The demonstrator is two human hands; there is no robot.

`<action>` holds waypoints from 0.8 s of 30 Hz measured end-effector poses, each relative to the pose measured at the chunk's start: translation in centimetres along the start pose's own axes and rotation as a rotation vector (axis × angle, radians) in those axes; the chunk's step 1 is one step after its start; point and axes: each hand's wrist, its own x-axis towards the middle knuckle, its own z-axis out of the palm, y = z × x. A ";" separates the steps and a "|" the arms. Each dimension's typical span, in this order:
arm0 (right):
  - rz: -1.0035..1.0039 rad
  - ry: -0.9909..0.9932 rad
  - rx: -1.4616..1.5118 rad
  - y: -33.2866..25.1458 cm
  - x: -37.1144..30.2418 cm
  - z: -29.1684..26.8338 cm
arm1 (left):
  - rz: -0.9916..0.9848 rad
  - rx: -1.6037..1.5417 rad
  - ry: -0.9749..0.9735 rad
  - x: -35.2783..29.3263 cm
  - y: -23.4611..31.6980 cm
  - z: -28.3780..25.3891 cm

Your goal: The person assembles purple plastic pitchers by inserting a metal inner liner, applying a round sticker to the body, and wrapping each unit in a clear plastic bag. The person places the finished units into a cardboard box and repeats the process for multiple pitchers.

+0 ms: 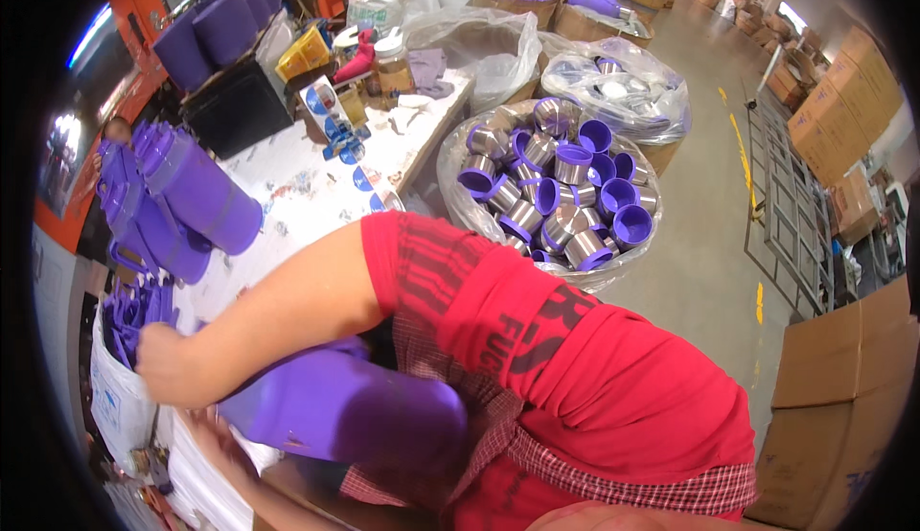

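Reaching over purple container (355,411), lettered red shirt (632,392)

The right hand (171,363) reaches across a slanting purple jug (355,421) to beside a sack (117,416) of purple parts (129,315), the left hand (213,438) low by the jug, while steel cups (573,159) crowd a clear bag (456,203) beside the worktop (309,165).
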 end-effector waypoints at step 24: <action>1.395 0.563 1.249 8.5 -43.3 20.7 | -0.668 -0.202 0.179 -0.4 -12.4 -0.1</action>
